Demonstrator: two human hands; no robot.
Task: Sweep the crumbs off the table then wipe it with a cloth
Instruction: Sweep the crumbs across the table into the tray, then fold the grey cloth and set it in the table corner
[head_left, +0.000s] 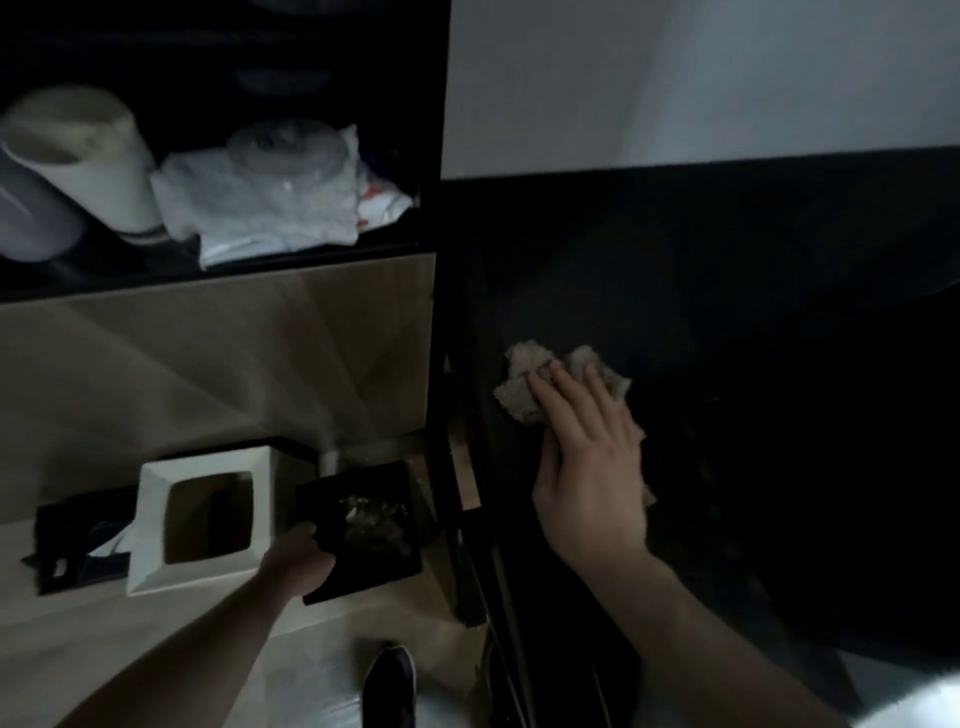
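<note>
hands apart, one on each side of the table's edge. right hand (587, 467) lies flat, fingers (563, 387) spread and extended, pressing a crumpled beige cloth (524, 384) against the dark table (727, 291); the cloth shows beyond the fingertips and at the far side of the palm. the cloth sits near the table's left edge. left hand (304, 558) is held lower, beside the table, closed on the near-left corner of a black dustpan (363, 525); a small heap of pale crumbs (371, 514) lies inside the pan. the pan hangs over a light wooden floor (208, 353), just right of a white square bin (202, 519) with an open top, the two nearly touching. a dark object (78, 535) lies left of the bin; what it is cannot be told. the toe of a dark shoe (389, 680) appears at the bottom. upper left: a dark shelf (218, 270) bearing a pale cylindrical container (93, 161) lying tilted, and folded white fabric (260, 197) beside it. a white wall (675, 78) stands behind the table. the table surface is too dim to show whether crumbs lie on it.
</note>
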